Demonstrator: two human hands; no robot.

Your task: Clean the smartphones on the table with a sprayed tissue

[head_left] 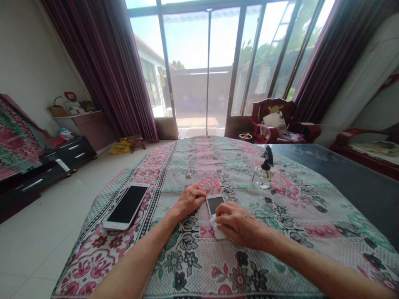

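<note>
A small white smartphone [215, 202] lies face up on the patterned tablecloth in front of me. At its upper left corner my left hand [190, 198] rests on the cloth, fingers bent and the fingertips against the phone's edge. My right hand [235, 222] is over the lower half of the phone, its fingers closed on a white wipe [214, 222] pressed to the screen. Most of the wipe is hidden under the fingers. A larger white smartphone [127, 207] lies to the left, dark screen up, on something thin and dark. Beyond my right hand stands a clear spray bottle [263, 176] with a black trigger head.
The floral tablecloth [174, 270] covers a rounded table. Right of it is a dark surface [324, 166]. A red wooden chair [271, 120] holding papers stands near the glass doors [202, 83]. A yellow bag [121, 146] lies on the floor at left.
</note>
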